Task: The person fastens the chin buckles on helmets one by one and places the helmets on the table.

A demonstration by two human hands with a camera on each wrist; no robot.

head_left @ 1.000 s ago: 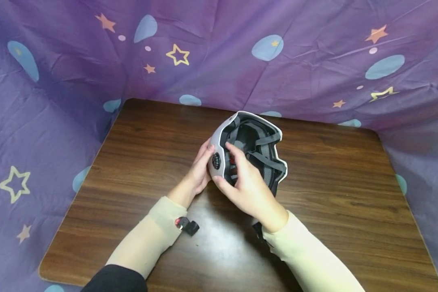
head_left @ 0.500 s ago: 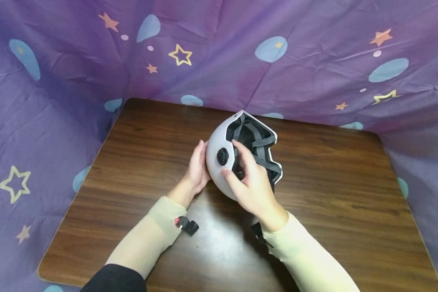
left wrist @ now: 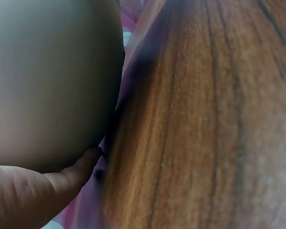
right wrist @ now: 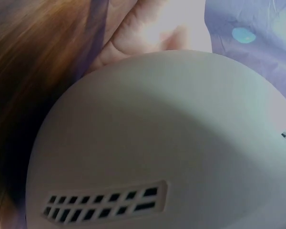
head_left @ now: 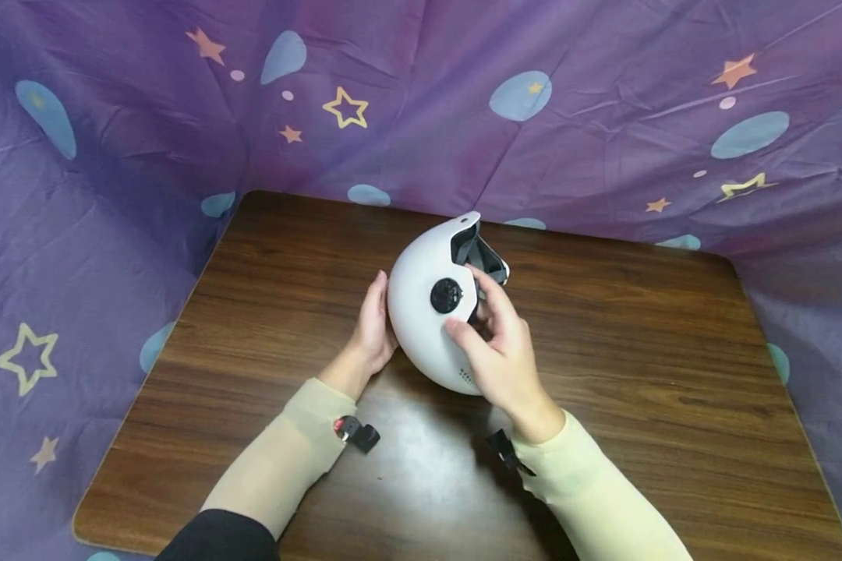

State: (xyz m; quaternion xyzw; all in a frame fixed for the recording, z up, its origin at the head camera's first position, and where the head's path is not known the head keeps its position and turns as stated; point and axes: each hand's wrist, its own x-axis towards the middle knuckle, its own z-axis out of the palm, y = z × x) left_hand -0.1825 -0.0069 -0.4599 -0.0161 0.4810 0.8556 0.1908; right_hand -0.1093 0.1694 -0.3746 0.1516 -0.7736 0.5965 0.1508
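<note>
A white helmet (head_left: 424,327) is held between both hands over the middle of the table, with a black round dial (head_left: 446,296) on its back facing up. Its opening points right, and a grey strap (head_left: 468,251) shows inside. My left hand (head_left: 372,331) holds the dome from the left; most of its fingers are hidden behind the shell. My right hand (head_left: 501,351) pinches the rim beside the dial, thumb outside and fingers reaching inside. Slotted vents (right wrist: 105,202) show on the shell in the right wrist view. I cannot tell whether the helmet touches the table.
The brown wooden table (head_left: 638,374) spreads around the hands. A purple curtain (head_left: 421,93) with stars hangs behind and at both sides. Small black devices sit at the left wrist (head_left: 356,433) and the right wrist (head_left: 508,452).
The helmet has turned in the hands, so its opening has swung away to the right and more of the white dome and the dial show. The right hand has shifted slightly right.
</note>
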